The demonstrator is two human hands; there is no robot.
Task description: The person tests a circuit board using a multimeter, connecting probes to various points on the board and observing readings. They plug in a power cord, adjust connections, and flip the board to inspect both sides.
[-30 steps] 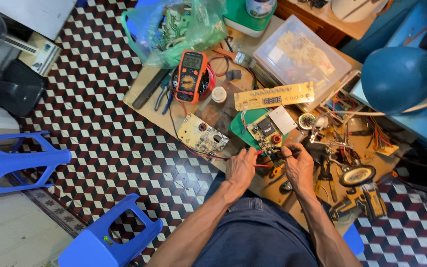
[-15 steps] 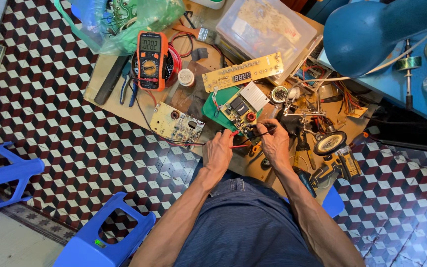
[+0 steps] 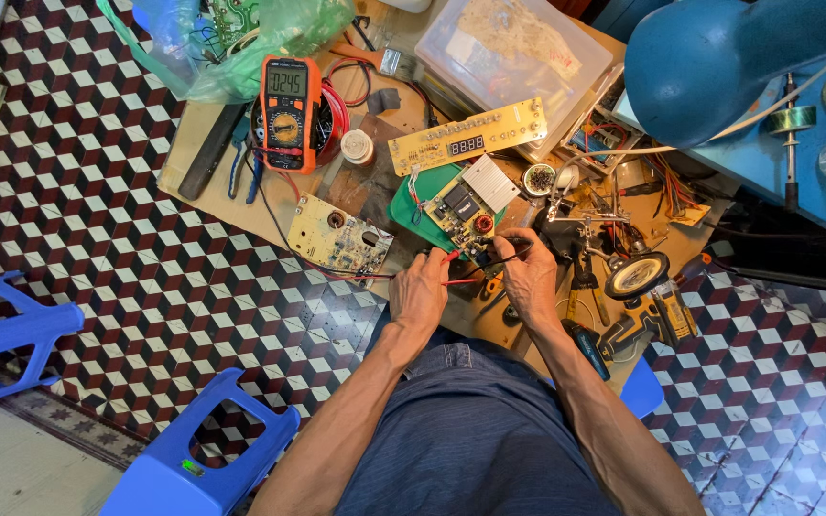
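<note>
My left hand pinches a red test probe and my right hand pinches a black test probe. Both tips touch the near edge of a circuit board with a silver heat sink, which lies on a green plastic base. Red and black leads trail from the hands back to an orange multimeter at the far left of the wooden board. A second loose beige circuit board lies just left of my left hand.
A long display board leans against a clear plastic box. A cordless tool with a round disc and a helping-hand clamp sit right of my hands. Blue stools stand on the patterned floor at left; a blue lamp head hangs at the top right.
The view has shifted, so the bench sits lower right in frame. Both hands stay at the heat-sink board with the probes, with only small adjustments.
</note>
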